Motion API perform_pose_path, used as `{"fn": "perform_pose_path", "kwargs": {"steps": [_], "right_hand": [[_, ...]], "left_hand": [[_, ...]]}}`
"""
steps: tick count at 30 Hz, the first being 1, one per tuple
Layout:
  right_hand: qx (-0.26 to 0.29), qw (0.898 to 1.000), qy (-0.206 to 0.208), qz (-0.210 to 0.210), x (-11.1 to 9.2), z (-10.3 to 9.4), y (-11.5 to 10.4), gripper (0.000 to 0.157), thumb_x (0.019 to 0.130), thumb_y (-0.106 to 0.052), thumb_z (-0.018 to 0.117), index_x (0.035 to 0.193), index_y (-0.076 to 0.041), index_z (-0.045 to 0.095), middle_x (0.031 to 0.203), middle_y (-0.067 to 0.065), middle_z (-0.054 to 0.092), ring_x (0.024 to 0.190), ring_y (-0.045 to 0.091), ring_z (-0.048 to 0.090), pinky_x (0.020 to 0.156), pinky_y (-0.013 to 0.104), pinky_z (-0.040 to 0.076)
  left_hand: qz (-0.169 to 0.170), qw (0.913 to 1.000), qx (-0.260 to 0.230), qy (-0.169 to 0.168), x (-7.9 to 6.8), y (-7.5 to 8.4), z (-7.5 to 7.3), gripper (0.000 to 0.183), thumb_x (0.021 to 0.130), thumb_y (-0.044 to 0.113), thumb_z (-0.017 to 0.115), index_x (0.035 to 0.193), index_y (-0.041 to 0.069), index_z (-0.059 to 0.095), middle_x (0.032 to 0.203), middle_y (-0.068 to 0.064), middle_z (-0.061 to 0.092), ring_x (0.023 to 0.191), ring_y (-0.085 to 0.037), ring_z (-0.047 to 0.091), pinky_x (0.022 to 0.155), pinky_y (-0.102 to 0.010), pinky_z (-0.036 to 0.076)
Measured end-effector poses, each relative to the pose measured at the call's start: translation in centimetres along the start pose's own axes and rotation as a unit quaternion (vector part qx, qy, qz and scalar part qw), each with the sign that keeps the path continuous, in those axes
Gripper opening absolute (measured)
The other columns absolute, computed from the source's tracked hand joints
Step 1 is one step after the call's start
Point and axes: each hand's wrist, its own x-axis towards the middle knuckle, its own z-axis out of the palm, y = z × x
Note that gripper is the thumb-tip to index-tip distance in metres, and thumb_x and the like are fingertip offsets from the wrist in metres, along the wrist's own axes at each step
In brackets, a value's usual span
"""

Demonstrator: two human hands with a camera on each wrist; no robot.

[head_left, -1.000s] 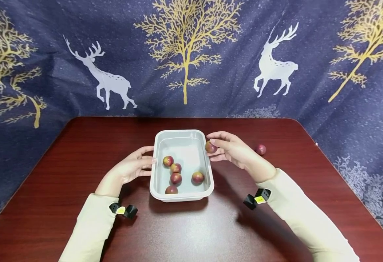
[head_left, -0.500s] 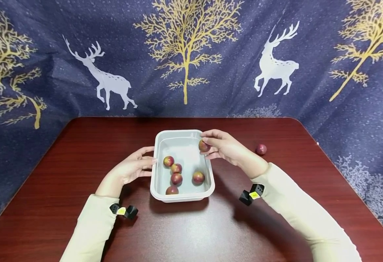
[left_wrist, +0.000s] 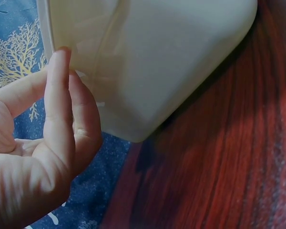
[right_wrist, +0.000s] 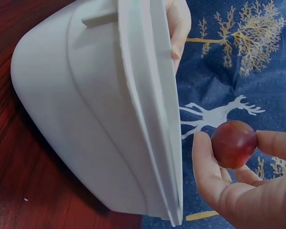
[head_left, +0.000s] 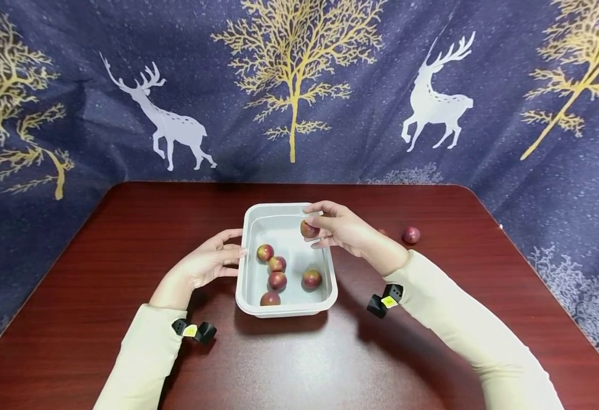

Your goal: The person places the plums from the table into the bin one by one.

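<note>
A white plastic tub (head_left: 290, 312) stands mid-table with several red-and-yellow plums (head_left: 277, 280) in it. Its left rim is pinched by my left hand (head_left: 212, 259), thumb at the edge; the left wrist view shows the fingers (left_wrist: 57, 100) at the rim and the tub's outer wall (left_wrist: 157, 57). My right hand (head_left: 348, 230) holds a plum (head_left: 309, 229) between thumb and fingertips, over the far right part of the tub. In the right wrist view that plum (right_wrist: 234, 144) appears beyond the tub's rim (right_wrist: 150, 109), clear of it.
On the dark red wooden table (head_left: 125, 250), a loose plum (head_left: 411, 235) lies to the right of the tub. Another plum (head_left: 383, 232) peeks out from behind the right wrist. A blue cloth (head_left: 340, 142) with deer and trees hangs behind the table.
My right hand has carried the plum leftward, from beside the tub's right rim to over its inside. A plum behind the right wrist has come into view. The left hand keeps its hold.
</note>
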Motion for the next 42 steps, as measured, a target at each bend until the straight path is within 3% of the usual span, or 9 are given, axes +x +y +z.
{"fn": "perform_pose_path", "kwargs": {"steps": [9, 17, 26, 36, 42], "right_hand": [[0.004, 1.000, 0.012, 0.020, 1.7, 0.7, 0.4, 0.040, 0.099, -0.008, 0.044, 0.136, 0.006, 0.036, 0.101, 0.007, 0.057, 0.079, 0.016, 0.066, 0.080, 0.043, 0.056], [0.010, 0.998, 0.021, 0.059, 3.2, 1.2, 1.0, 0.042, 0.099, -0.009, 0.047, 0.138, 0.002, 0.037, 0.093, 0.004, 0.058, 0.080, 0.017, 0.067, 0.081, 0.043, 0.056], [-0.001, 0.997, 0.002, 0.073, 4.2, 1.3, 1.7, 0.043, 0.099, -0.006, 0.044, 0.141, -0.002, 0.034, 0.108, 0.007, 0.049, 0.082, 0.015, 0.061, 0.085, 0.044, 0.054], [-0.041, 0.993, -0.021, 0.110, 5.4, 2.0, 2.1, 0.046, 0.099, -0.007, 0.042, 0.144, -0.003, 0.031, 0.121, 0.013, 0.048, 0.114, 0.037, 0.055, 0.092, 0.047, 0.051], [-0.052, 0.991, -0.016, 0.123, 6.1, 2.5, 2.5, 0.046, 0.099, -0.007, 0.042, 0.144, -0.004, 0.031, 0.132, 0.020, 0.048, 0.117, 0.040, 0.052, 0.093, 0.048, 0.050]], "left_hand": [[-0.002, 1.0000, -0.002, -0.002, -0.1, 0.1, -0.1, 0.064, 0.094, 0.003, 0.052, 0.147, -0.001, 0.016, 0.102, -0.003, 0.066, 0.092, -0.015, 0.066, 0.076, -0.032, 0.057], [0.000, 1.0000, 0.000, -0.001, 0.0, -0.1, -0.2, 0.064, 0.094, 0.004, 0.053, 0.146, 0.000, 0.017, 0.103, -0.003, 0.066, 0.092, -0.015, 0.066, 0.077, -0.032, 0.057], [-0.004, 0.9999, -0.016, 0.000, 0.2, -0.1, -0.2, 0.063, 0.094, 0.002, 0.053, 0.147, 0.005, 0.018, 0.105, -0.009, 0.061, 0.091, -0.017, 0.066, 0.076, -0.034, 0.057], [0.002, 0.9998, -0.020, -0.004, 0.1, 0.0, -0.1, 0.063, 0.095, 0.001, 0.051, 0.147, 0.004, 0.016, 0.102, -0.006, 0.063, 0.088, -0.016, 0.067, 0.075, -0.033, 0.057], [0.004, 0.9999, -0.014, -0.007, 0.0, 0.0, -0.2, 0.063, 0.095, 0.001, 0.050, 0.148, 0.005, 0.016, 0.101, -0.005, 0.064, 0.088, -0.016, 0.066, 0.076, -0.032, 0.057]]}}
